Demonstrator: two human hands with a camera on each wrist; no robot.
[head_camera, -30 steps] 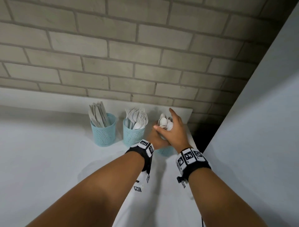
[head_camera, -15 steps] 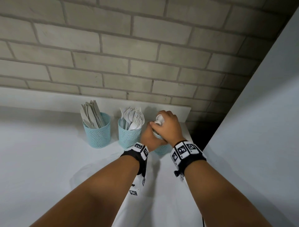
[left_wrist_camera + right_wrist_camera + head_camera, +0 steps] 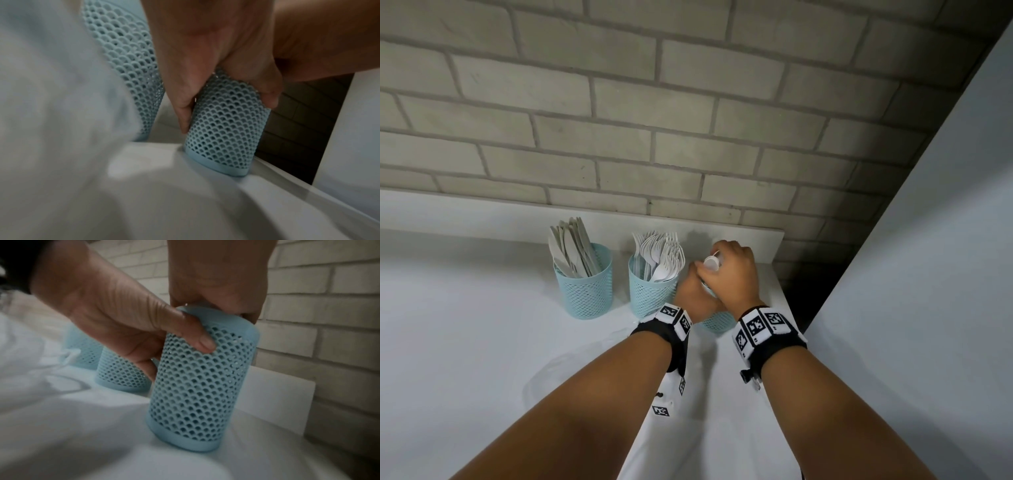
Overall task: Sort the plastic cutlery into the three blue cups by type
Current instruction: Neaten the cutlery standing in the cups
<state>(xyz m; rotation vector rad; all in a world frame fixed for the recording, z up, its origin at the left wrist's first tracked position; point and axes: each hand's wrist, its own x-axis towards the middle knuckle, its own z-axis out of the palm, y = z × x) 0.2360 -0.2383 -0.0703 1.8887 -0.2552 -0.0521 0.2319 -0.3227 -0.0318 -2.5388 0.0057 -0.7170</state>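
Three blue mesh cups stand in a row on the white table. The left cup (image 3: 587, 287) holds knives (image 3: 571, 250), and the middle cup (image 3: 650, 291) holds forks (image 3: 661, 253). My left hand (image 3: 693, 298) grips the right cup (image 3: 717, 323) by its side, thumb and fingers wrapped round the mesh (image 3: 224, 129). My right hand (image 3: 732, 270) is curled over that cup's top, closed round the white spoons (image 3: 711, 263); one spoon bowl shows by the thumb. In the right wrist view the cup (image 3: 195, 394) stands upright on the table. Its inside is hidden.
A brick wall (image 3: 688, 120) rises behind a raised white ledge (image 3: 756, 236) at the table's back. A white panel (image 3: 928, 274) stands at the right, with a dark gap (image 3: 801, 298) between it and the table's right edge, close to the right cup.
My right hand's fingers, spread above the spoons a second ago, have curled down and closed round them. My left hand has stayed on the right cup.
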